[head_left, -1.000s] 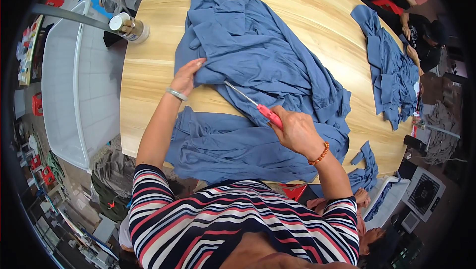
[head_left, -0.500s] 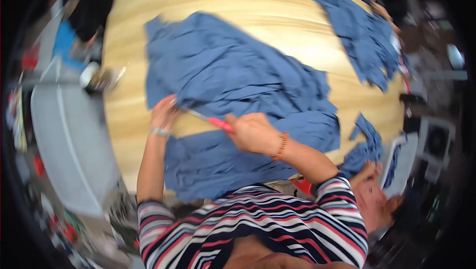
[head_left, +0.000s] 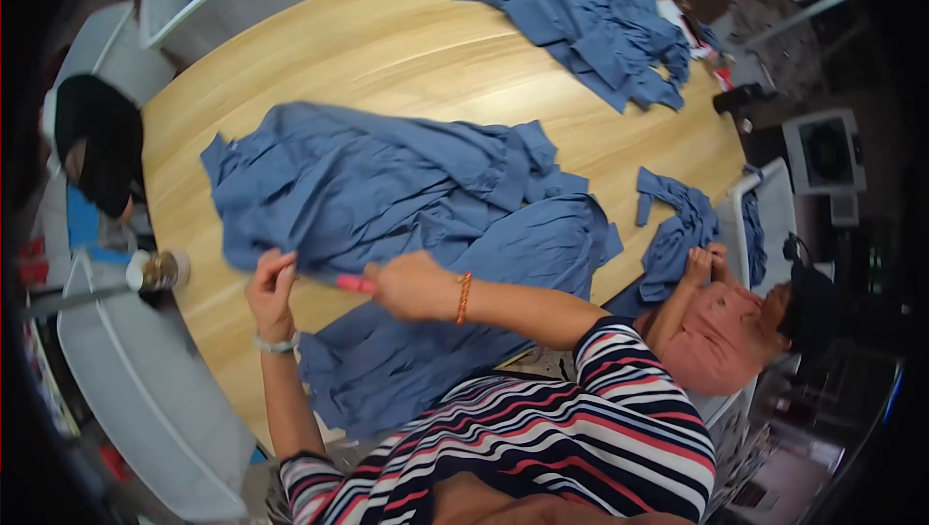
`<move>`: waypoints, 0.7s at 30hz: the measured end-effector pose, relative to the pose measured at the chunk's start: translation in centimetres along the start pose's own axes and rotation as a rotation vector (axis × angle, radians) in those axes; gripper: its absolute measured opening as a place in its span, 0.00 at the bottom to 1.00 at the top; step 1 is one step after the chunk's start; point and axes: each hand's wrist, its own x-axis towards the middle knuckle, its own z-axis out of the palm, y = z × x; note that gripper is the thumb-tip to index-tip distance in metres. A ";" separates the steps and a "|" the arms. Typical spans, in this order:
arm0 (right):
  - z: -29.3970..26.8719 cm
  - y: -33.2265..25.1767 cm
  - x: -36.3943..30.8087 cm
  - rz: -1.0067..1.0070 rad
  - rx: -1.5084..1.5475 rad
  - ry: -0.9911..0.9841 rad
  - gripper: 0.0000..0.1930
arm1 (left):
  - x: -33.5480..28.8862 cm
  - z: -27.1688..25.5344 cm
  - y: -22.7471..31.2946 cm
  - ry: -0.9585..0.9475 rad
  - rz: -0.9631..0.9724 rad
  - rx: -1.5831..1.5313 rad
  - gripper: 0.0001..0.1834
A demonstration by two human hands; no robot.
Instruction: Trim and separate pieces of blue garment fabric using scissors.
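A blue garment (head_left: 358, 177) lies rumpled across the table before me, with another blue garment (head_left: 387, 360) spread nearer my body. At the lower left edge of the far one, my left hand (head_left: 273, 293) is closed in a pinch on its fabric. My right hand (head_left: 416, 285) is wrapped around a small tool with a pinkish-red handle (head_left: 355, 283). The handle points left toward my left hand, just over the garment's near edge. Its thin tip is too blurred to make out now, so I cannot tell whether it touches the cloth.
A pale wooden table (head_left: 300, 65) fills the middle. A jar (head_left: 160, 271) stands at its left edge. A co-worker (head_left: 706, 331) at right handles a blue garment (head_left: 677, 235); more blue cloth (head_left: 590, 27) lies far right. Grey-white bins (head_left: 145, 390) flank the table.
The view has turned, so the table and garments appear shifted. My right hand with the red-handled tool is closer to my left hand, which still pinches the cloth.
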 end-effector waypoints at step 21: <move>-8.9 23.7 -38.6 1.383 -0.383 0.678 0.18 | -5.3 24.0 5.5 -0.364 0.275 0.155 0.18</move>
